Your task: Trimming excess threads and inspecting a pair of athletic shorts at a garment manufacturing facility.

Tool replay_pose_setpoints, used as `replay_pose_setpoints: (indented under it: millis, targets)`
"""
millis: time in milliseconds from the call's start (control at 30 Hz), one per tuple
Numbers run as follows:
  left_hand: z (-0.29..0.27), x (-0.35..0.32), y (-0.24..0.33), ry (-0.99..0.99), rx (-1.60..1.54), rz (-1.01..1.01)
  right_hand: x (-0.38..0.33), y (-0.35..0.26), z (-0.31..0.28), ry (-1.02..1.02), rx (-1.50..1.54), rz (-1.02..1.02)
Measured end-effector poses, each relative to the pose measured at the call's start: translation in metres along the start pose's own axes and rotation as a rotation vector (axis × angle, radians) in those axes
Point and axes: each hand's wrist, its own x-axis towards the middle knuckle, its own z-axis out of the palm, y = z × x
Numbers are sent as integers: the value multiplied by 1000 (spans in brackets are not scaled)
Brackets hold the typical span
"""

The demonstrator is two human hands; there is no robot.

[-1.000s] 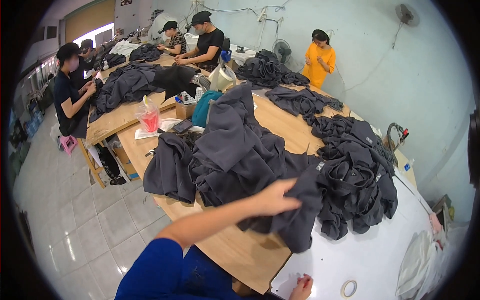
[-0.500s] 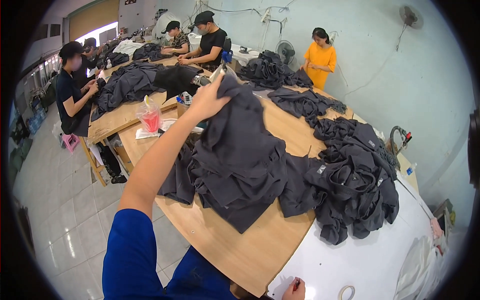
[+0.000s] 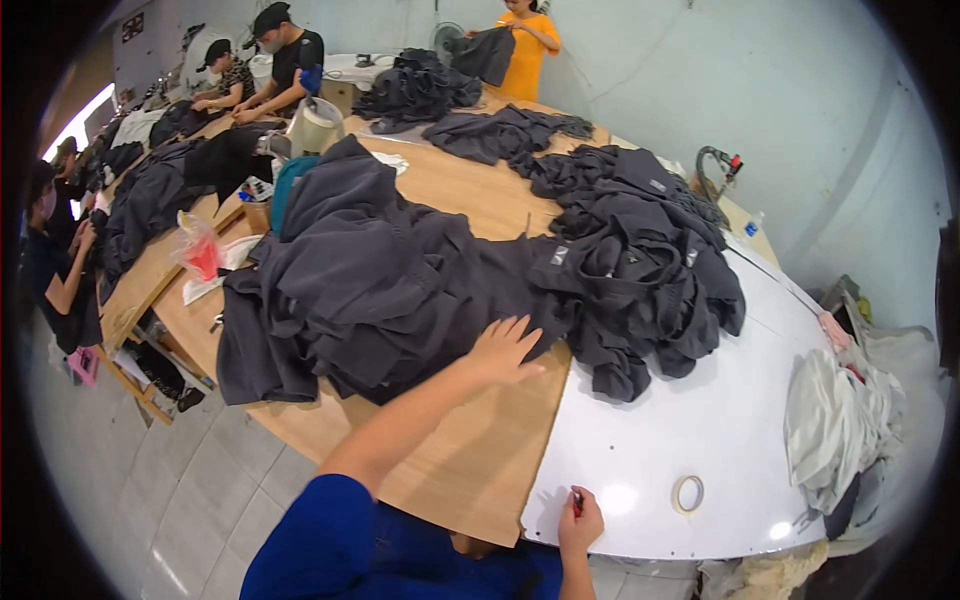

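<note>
Head view: left hand (image 3: 505, 352) lies palm down, fingers spread, on the near side of the dark grey cloth heap (image 3: 360, 280), touching it; can't tell if it pinches any fabric, looks more like pressing or smoothing. Heap sits toward the left edge of the wooden desk (image 3: 470, 450), running right into a labelled garment pile (image 3: 650, 285) that laps onto the white panel (image 3: 650, 450); likely pushed back so the near edge has working room. Right hand (image 3: 582, 522) is curled nearly closed over the panel's near left corner, around a small red-and-black tool (image 3: 578, 503), exact kind unclear; probably tucked in the fist for a firm hold. Tape roll (image 3: 676, 495) lies flat near the panel's near edge. Containers: clear plastic bag (image 3: 203, 255) with red contents by the desk's left edge; small brown box (image 3: 258, 215) beyond, blue and white bits on top, too small to identify.
</note>
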Motion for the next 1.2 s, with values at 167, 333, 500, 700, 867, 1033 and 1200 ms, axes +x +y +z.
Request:
replay_pose_setpoints:
  millis: [167,333,500,700,867,1033,1200]
  targets:
    - [68,-36,54,-127,-44,-311,-7,4,0,-3,176,212]
    - [8,-101,113,-222,-347,-179,-1,-6,-5,-5,199,199]
    - [-54,-172,114,-307,-406,-194,2,4,-13,3,427,286]
    - [-84,-209,97,-223,-432,-303,17,-29,-9,-252,432,407]
    - [-80,-204,106,-139,-310,-266,-2,-22,12,73,109,21]
    - [-85,-200,106,-137,-282,-248,-2,-23,5,-34,298,247]
    - [-83,-198,106,-137,-275,-242,0,-21,7,-3,259,212]
